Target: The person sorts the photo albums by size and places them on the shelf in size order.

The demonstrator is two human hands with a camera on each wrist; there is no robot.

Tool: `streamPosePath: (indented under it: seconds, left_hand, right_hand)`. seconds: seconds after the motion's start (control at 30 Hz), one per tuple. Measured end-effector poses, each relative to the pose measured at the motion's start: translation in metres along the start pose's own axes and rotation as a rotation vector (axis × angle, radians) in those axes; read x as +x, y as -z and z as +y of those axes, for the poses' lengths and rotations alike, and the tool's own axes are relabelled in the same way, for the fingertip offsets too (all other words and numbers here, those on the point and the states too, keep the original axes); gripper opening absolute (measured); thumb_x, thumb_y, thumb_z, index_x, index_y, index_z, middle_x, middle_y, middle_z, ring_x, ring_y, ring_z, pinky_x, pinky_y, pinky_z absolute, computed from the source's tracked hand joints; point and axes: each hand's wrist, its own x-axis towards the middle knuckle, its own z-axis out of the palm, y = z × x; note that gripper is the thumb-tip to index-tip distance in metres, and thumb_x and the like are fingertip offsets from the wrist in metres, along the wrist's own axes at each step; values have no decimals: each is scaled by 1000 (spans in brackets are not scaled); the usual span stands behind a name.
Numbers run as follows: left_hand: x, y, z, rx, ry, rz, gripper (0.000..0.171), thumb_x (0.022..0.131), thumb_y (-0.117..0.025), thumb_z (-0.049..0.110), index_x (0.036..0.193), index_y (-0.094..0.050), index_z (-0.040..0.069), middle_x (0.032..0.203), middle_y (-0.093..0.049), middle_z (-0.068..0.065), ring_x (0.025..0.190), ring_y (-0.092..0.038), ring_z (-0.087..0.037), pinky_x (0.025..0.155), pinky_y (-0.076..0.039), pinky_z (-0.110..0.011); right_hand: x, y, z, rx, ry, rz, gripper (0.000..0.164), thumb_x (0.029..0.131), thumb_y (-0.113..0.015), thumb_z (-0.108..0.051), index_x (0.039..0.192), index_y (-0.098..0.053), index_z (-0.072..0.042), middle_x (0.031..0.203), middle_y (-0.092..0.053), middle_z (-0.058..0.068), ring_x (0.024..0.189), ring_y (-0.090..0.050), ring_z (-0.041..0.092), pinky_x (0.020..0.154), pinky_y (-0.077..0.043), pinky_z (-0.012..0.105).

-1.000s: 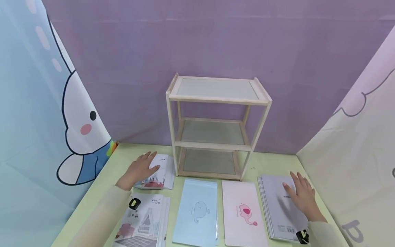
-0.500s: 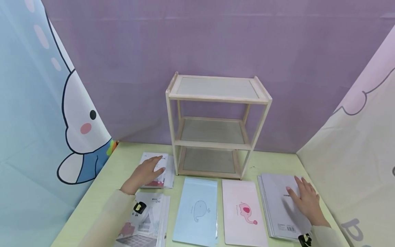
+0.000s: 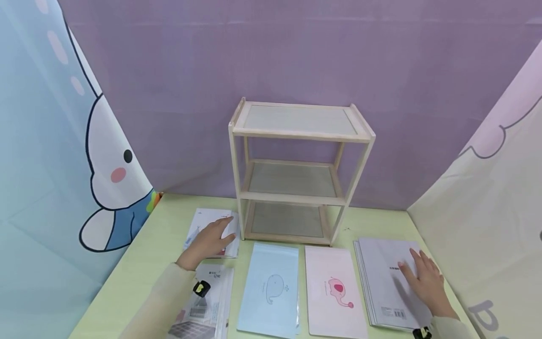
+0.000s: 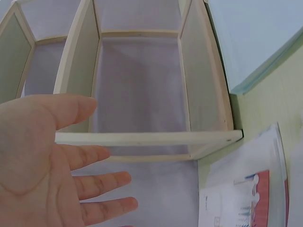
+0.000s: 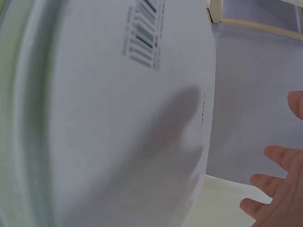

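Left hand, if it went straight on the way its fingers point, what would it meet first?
Likely the shelf rack, around its near left post. Depth is hard to judge, so the left hand might just slip past that post.

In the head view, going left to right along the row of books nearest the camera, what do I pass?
Printed white books, blue whale book, pink elephant book, pale grey books.
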Motion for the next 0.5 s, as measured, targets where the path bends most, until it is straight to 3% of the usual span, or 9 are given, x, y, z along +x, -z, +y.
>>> streamPosePath:
  seconds: [0.33,0.5]
  left_hand:
    - [5,-13,12,-51,6,-18,57,95,-52,29,143,-37,2,143,-42,-20,129,-39,-42,104,-32,-55]
    - [11,-22,17,-23,-10,-39,57,95,-53,30,142,-37,2,143,-42,-18,129,-40,-39,104,-34,-52]
  right_hand:
    - [-1,1,1,0,-7,-7,62,97,-46,-35,138,-31,10,140,-21,41,121,-20,63,86,-14,79]
    - [-1,1,3,9,-2,1,62,96,-47,-33,137,-31,11,138,-22,43,120,-21,65,87,-15,78]
